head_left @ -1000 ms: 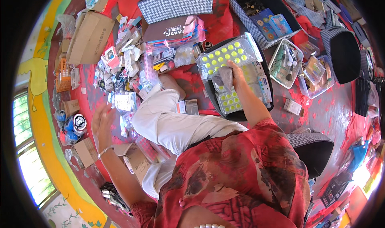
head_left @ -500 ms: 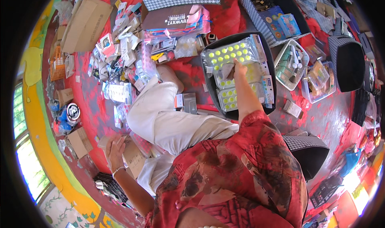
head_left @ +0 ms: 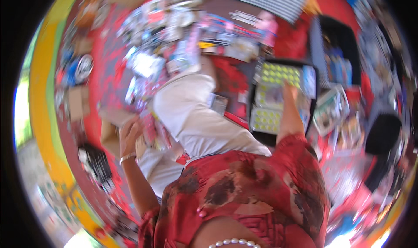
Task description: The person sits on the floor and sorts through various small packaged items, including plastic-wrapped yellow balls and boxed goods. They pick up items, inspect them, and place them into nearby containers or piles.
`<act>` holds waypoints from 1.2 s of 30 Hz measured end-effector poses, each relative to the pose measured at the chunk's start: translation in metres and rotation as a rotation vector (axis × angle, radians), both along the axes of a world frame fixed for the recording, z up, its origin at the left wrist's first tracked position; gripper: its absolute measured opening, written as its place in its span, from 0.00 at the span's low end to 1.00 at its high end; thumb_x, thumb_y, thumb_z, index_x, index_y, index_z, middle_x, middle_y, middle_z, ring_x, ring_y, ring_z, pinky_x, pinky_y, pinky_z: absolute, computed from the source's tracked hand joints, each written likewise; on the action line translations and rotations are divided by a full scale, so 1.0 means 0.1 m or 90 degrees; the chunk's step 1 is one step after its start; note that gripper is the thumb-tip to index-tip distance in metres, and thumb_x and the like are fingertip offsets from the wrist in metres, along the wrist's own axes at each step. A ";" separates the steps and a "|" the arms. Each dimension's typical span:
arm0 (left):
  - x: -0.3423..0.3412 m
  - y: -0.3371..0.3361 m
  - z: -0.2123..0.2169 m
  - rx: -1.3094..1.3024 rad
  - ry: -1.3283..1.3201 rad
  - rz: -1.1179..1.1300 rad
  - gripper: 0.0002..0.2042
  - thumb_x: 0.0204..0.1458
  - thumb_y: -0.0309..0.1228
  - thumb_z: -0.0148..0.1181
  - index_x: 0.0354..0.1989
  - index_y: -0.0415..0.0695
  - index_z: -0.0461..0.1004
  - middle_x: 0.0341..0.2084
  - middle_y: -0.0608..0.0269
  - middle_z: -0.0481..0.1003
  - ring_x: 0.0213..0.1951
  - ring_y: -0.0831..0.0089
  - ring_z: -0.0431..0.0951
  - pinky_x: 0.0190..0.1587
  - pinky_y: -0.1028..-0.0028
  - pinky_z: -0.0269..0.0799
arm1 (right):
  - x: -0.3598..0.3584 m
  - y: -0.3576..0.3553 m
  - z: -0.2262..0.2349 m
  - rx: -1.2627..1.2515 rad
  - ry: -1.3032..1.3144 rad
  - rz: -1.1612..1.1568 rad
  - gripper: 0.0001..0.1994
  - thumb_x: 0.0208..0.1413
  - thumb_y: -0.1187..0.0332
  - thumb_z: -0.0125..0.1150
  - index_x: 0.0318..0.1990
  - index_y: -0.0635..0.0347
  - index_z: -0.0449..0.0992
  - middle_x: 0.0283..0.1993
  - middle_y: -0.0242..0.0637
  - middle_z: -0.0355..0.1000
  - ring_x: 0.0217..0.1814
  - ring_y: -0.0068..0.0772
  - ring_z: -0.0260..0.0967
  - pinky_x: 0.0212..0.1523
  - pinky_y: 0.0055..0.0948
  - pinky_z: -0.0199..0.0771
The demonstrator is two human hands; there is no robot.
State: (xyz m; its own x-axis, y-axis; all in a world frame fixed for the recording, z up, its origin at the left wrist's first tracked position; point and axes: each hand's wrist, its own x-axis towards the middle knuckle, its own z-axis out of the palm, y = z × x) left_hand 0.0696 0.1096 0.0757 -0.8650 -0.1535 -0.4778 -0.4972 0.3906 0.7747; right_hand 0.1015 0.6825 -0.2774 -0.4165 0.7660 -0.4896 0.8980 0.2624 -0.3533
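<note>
Left hand [head_left: 129,132] grips a cardboard box [head_left: 114,130] near left, right hand [head_left: 289,90] rests on the tray [head_left: 278,100], grip unclear through blur; reaching blind could knock packets off.

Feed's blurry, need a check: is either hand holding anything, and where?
Cannot tell. Left hand rests at a cardboard box; right hand lies over the tray.

Red floral blouse [head_left: 252,191]; white trousers [head_left: 191,117]; yellow-dotted black tray [head_left: 278,97]; red floor [head_left: 109,60].
</note>
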 end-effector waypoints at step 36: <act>0.16 -1.92 -0.66 0.477 0.300 0.637 0.17 0.51 0.22 0.47 0.51 0.34 0.62 0.42 0.52 0.72 0.39 0.71 0.74 0.41 0.76 0.73 | -2.62 -4.84 1.49 -0.942 0.069 0.298 0.18 0.44 0.61 0.60 0.41 0.62 0.71 0.37 0.39 0.72 0.38 0.35 0.72 0.40 0.34 0.74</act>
